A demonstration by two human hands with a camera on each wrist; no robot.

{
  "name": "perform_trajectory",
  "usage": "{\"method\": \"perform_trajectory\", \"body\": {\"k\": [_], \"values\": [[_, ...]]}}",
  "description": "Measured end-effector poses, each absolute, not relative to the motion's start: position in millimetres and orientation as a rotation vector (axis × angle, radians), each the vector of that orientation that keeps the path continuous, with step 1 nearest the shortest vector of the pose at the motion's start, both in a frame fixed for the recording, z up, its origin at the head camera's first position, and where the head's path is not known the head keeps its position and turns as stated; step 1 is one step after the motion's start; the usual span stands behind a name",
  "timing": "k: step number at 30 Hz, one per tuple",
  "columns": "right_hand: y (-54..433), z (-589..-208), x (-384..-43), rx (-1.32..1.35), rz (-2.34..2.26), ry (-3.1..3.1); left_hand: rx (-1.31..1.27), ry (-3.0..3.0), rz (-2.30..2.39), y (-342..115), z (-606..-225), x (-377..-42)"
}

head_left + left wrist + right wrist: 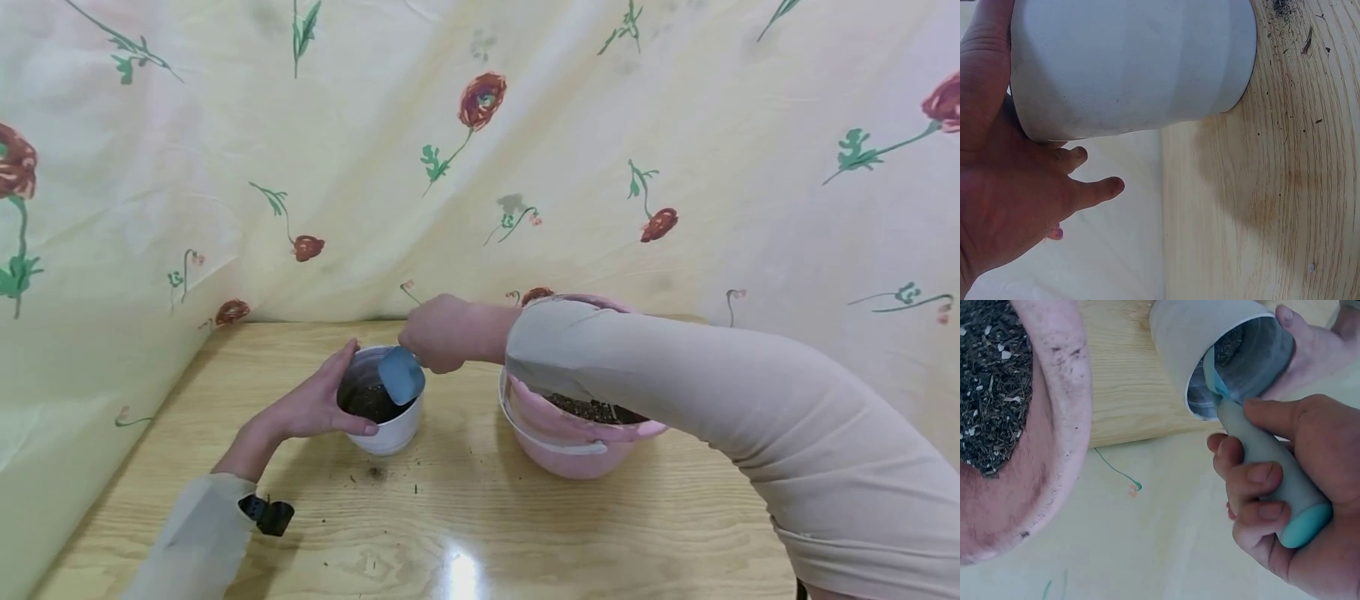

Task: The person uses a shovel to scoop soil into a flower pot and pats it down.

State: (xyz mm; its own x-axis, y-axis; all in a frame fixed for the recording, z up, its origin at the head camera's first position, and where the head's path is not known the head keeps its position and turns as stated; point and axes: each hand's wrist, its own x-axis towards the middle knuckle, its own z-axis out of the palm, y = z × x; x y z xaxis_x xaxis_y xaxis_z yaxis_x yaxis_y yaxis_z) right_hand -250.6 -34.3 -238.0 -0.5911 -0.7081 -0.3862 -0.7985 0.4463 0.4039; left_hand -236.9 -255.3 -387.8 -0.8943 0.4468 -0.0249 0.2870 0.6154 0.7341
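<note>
On the table, one pot was found between the two hands, apparently upright. Its left side was gripped by the left hand, the thumb being placed on the near side and the fingers toward the far side. One scoop was grasped by the right hand, the fingers being curled round its handle. The long axis of the scoop was seen to run from the right hand down and leftward to the pot's mouth, the blade being held at the right part of the opening; whether the soil in the pot was touched by it could not be determined. One bucket was noted to the right of the pot, well apart from it, partly hidden beneath the right sleeve; soil was contained in it. Two lots of soil were thus counted. Crumbs were scattered near the pot and were not counted.
</note>
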Motion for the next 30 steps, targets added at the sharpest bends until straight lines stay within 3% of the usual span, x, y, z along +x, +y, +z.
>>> {"method": "perform_trajectory", "body": {"k": [7, 30], "values": [[-37, -240, -241, -1.559, 1.216, 2.474, 0.608, 2.628, 1.157, -257, -387, -236], [-32, -252, -224, -1.844, 1.861, 2.526, 0.606, 2.616, 1.172, -255, -387, -235]]}}
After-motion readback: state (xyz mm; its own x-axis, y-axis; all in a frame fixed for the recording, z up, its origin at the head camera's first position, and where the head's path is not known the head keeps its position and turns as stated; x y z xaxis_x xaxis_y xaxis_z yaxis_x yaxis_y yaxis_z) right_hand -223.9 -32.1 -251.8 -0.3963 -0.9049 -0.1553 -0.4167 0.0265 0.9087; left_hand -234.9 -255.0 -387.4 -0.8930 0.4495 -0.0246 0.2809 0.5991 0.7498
